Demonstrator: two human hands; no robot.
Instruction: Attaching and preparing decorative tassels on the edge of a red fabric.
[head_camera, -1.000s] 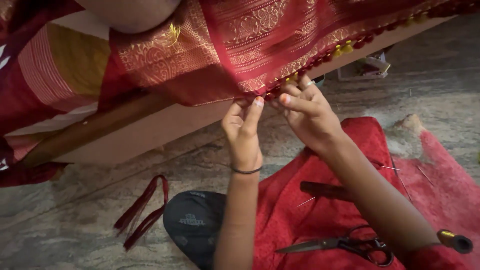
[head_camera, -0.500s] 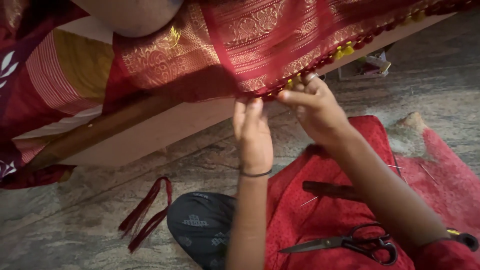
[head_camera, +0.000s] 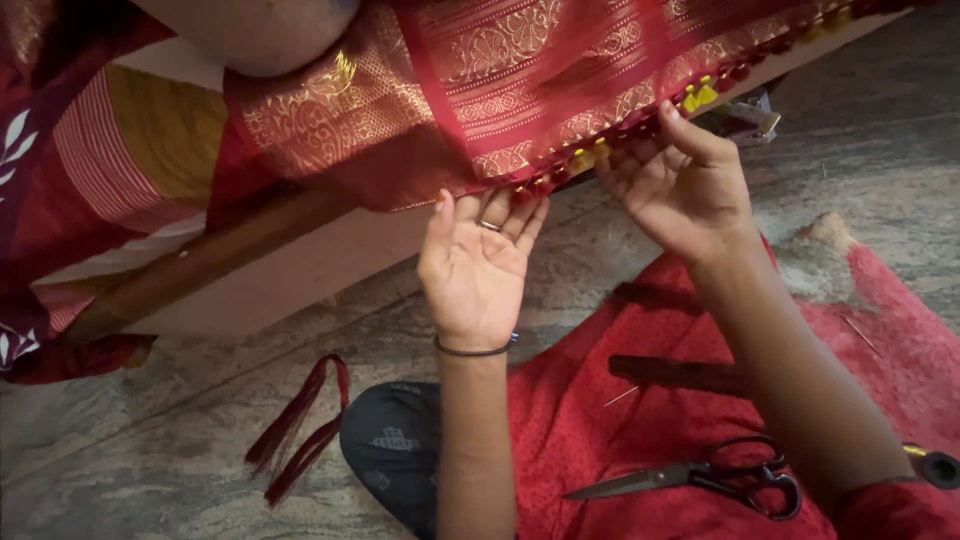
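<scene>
Glossy woven red silk cloth (head_camera: 560, 90) with shiny gold thread patterns and small tasselled beads along its edge. Smooth brown wooden rail (head_camera: 220, 255). Matt red cloth (head_camera: 600, 440) on polished, veined stone floor (head_camera: 150, 440). Metal scissors (head_camera: 700, 478), black handles.

The fingertips of the left hand (head_camera: 476, 262) vanish under the tasselled border of a maroon and gold silk sari (head_camera: 520, 80), as do those of the right hand (head_camera: 685, 185) farther right, so what either hand grips there cannot be told. The sari runs off the top, left and right edges. A rounded pale shape (head_camera: 250, 35) at the far left is cropped by the top edge and cannot be identified. A small metallic object (head_camera: 755, 112) beyond the right hand is half hidden by the cloth. The right forearm covers part of the black-handled scissors (head_camera: 700, 475) and a dark stick (head_camera: 680, 373).
</scene>
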